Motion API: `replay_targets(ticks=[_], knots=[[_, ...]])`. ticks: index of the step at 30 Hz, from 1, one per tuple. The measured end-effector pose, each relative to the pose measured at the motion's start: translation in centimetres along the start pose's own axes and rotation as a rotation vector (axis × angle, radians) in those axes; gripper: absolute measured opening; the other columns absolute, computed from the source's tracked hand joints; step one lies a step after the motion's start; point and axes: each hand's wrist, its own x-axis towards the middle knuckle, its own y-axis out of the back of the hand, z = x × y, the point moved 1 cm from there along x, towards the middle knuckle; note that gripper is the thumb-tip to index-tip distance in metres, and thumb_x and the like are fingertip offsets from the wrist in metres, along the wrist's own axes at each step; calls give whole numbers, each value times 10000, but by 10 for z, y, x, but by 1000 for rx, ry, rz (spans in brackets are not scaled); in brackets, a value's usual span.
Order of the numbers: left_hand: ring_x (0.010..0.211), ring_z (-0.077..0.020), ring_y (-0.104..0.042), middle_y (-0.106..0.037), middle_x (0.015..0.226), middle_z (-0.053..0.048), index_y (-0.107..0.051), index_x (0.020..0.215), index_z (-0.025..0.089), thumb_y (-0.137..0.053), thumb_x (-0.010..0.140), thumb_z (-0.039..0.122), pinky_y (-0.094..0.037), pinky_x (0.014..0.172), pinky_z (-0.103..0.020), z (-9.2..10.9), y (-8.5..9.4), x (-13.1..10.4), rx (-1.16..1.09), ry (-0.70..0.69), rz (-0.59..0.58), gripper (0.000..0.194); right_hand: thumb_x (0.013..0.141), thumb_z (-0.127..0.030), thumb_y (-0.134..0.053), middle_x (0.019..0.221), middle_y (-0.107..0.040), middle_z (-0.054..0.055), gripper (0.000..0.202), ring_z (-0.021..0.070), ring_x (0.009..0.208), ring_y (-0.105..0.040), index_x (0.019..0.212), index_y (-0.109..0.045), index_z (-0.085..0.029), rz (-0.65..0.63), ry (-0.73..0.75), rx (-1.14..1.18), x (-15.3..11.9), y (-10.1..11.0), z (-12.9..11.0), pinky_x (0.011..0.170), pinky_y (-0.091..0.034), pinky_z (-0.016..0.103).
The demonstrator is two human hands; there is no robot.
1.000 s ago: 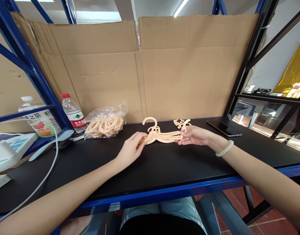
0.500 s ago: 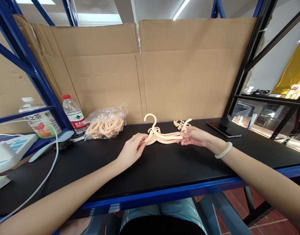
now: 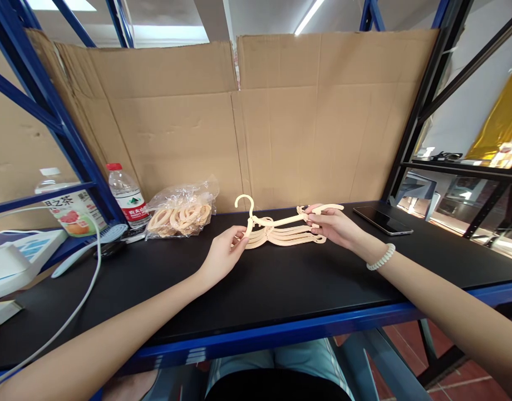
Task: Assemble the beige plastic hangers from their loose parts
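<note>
A cream folding clothes hanger (image 3: 283, 221) is held between my two hands, its hook pointing up at its left end. My left hand (image 3: 226, 248) pinches it near the base of the hook. At the other end, my right hand (image 3: 334, 225) grips the hanger's arm, and a curved piece sticks out past the fingers. Just below and behind lies a stack of similar cream hangers (image 3: 291, 238) on the black tabletop (image 3: 281, 284). Part of the stack is hidden by the held hanger and my left fingers.
To the left stand a clear plastic bag (image 3: 183, 214) of cream rings or loops and a red-capped water bottle (image 3: 126, 195). A light blue brush (image 3: 89, 245) and a white cable (image 3: 98, 262) lie farther left. A phone (image 3: 382, 221) rests at right. Cardboard (image 3: 281, 122) closes off the back.
The held hanger has shifted left at its hook end and now stretches out straighter. My right hand has moved slightly right and up, and more of the stack shows underneath.
</note>
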Motion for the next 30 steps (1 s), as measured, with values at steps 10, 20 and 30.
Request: replay_targets(ticks=[10, 20, 30], knots=[[689, -147, -588, -631, 869, -36, -578, 1015, 188, -498, 862, 304, -508, 647, -281, 2, 6, 4, 37, -8, 44, 209, 692, -310, -758, 772, -650, 31, 294, 112, 671, -587, 929, -690, -151, -40, -79, -226, 1, 29, -28, 646, -512, 241], [761, -170, -559, -558, 850, -23, -546, 896, 204, -494, 750, 124, -500, 678, -306, 0, -2, -3, 181, -169, -180, 174, 669, -371, -728, 763, -705, 68, 290, 142, 633, -606, 825, -680, -132, -445, -265, -980, -5, 41, -34, 526, -423, 219], [865, -190, -604, -638, 917, -25, -591, 889, 215, -503, 799, 126, -514, 742, -313, -4, -2, -2, 294, -191, -272, 154, 640, -273, -657, 634, -631, 20, 127, 145, 587, -530, 685, -652, -155, -327, -244, -1283, 0, 50, -28, 524, -361, 240]])
